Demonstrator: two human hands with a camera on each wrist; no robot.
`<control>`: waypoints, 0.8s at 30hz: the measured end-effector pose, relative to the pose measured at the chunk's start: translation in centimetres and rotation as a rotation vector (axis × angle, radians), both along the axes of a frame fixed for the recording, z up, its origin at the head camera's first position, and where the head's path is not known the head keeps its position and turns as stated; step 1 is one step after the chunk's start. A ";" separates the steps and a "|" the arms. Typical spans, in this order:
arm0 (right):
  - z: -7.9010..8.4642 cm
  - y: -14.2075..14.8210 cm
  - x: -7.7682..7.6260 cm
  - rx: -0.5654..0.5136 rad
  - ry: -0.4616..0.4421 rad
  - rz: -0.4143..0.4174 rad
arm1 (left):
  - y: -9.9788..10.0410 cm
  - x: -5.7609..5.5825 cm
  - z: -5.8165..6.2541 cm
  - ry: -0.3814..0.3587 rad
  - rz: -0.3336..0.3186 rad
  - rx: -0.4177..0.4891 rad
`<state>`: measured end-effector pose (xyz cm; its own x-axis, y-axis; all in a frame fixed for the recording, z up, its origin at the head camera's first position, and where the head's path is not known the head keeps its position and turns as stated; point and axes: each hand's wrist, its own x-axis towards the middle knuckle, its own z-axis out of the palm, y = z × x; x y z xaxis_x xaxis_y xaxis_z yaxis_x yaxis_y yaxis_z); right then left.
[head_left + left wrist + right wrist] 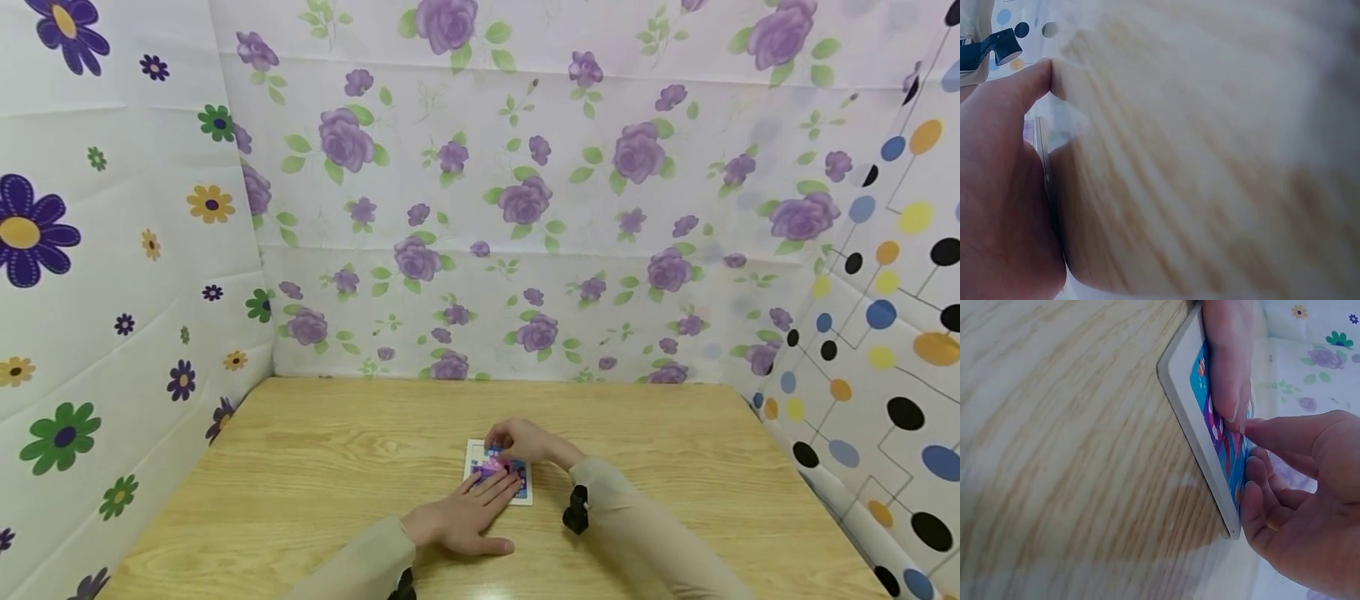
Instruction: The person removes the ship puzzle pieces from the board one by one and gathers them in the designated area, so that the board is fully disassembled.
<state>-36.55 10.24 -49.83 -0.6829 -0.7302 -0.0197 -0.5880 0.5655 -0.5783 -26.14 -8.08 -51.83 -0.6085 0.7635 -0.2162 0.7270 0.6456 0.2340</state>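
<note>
A small white-framed picture puzzle (522,502) lies flat on the table, its printed picture pink, purple and blue. My left hand (472,515) stretches its straight fingers across the lower part of the picture, thumb spread out over the wood. At the far side of the frame, my right hand (528,442) bends its thumb and fingers down onto the picture. The right wrist view has these fingertips (1252,494) right at the blue printed surface (1202,367), the thumb tip beside the left fingers. I cannot tell if a piece is between them. The left wrist view catches mostly my left palm (1004,187).
The wood-grain table (337,450) spreads around the puzzle on all sides. Patterned cloth walls (480,208) stand at the back, left and right. A black wrist camera (576,510) sits on the right sleeve, another (403,586) on the left.
</note>
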 end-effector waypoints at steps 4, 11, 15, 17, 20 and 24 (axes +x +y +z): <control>-0.2 0.0 -0.2 0.025 0.028 0.021 | 0.0 -0.1 -0.3 -0.005 -0.005 0.016; -0.1 -0.4 -0.3 0.015 0.018 0.055 | 0.0 0.0 0.0 0.013 0.013 0.002; 0.1 -0.5 -0.2 0.012 0.043 0.066 | 0.0 0.0 0.3 0.009 0.012 0.002; 0.2 -0.5 -0.2 0.013 0.044 0.055 | 0.1 0.0 0.3 0.002 0.014 0.004; 0.1 -0.6 -0.1 0.017 0.017 0.024 | 0.0 0.0 0.3 0.001 0.015 0.004; 0.1 -0.7 0.1 0.042 0.012 -0.021 | 0.0 0.0 0.2 -0.011 0.016 0.005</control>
<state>-36.48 9.52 -49.75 -0.6984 -0.7145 -0.0420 -0.5823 0.6013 -0.5471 -26.17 -8.05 -51.64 -0.6183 0.7548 -0.2191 0.7140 0.6559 0.2450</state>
